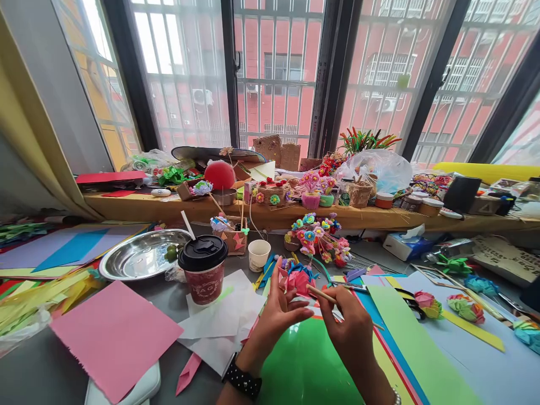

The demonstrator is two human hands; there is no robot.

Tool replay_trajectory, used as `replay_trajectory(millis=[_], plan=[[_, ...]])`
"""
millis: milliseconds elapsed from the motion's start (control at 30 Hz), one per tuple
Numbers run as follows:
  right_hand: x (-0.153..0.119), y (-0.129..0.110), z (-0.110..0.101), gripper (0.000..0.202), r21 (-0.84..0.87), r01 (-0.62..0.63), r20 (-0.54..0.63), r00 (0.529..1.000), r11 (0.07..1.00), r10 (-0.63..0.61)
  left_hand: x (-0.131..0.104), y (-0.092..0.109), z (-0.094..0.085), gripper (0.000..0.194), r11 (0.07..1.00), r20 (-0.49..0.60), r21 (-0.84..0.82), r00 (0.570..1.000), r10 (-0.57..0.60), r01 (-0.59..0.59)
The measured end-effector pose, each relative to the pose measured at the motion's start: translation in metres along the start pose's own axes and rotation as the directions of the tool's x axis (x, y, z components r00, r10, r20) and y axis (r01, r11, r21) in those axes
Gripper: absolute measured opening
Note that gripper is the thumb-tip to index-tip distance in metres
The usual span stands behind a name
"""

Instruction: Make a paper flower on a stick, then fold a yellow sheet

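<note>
A pink folded-paper flower (pixel 298 281) is at the fingers of my left hand (pixel 276 309), partly hidden behind them. The index finger of that hand points up, and its thumb stretches out to the right below the paper. My right hand (pixel 348 320) pinches a thin wooden stick (pixel 323 293), its near tip at the pink paper; whether it touches cannot be made out. Under both hands bulges a glossy green rounded thing (pixel 310 365), like a balloon. A pink folded-paper piece (pixel 188 372) lies left of my watch-strapped wrist.
A lidded coffee cup (pixel 203 275), a paper cup (pixel 259 257) and a metal tray (pixel 126 270) stand beyond my left hand. Pink paper (pixel 116 337) lies at left. Coloured sheets (pixel 417 315) and crumpled paper flowers (pixel 465 308) spread right. Crafts crowd the windowsill (pixel 169 205).
</note>
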State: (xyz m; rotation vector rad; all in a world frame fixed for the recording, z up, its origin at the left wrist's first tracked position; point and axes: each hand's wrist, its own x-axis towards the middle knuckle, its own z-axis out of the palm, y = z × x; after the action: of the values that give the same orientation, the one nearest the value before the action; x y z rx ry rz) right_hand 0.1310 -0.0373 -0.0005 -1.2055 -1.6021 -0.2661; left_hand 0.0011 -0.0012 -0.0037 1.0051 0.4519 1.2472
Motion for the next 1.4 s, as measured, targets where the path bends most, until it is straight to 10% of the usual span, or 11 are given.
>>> replay_trajectory(millis=[433,867,1100,1400], plan=[[0.001,-0.008,-0.001,0.017,0.130,-0.142,0.235,0.966,0.981,0.109,0.002,0.006,-0.002,0.082,0.995,-0.085,0.096,0.996,-0.031,0.039],[-0.004,0.001,0.006,0.021,0.025,-0.113,0.232,0.967,0.993,0.105,0.008,-0.009,-0.015,0.071,0.918,-0.223,0.397,0.972,0.078,0.017],[-0.007,0.007,0.007,0.026,-0.034,-0.113,0.221,0.968,0.993,0.118,0.002,-0.009,-0.016,0.061,0.636,-0.112,0.764,0.950,0.290,-0.104],[-0.006,0.006,0.010,0.031,-0.103,-0.062,0.214,0.973,0.993,0.084,-0.004,-0.011,-0.009,0.020,0.068,0.312,0.913,0.796,0.519,-0.402]])
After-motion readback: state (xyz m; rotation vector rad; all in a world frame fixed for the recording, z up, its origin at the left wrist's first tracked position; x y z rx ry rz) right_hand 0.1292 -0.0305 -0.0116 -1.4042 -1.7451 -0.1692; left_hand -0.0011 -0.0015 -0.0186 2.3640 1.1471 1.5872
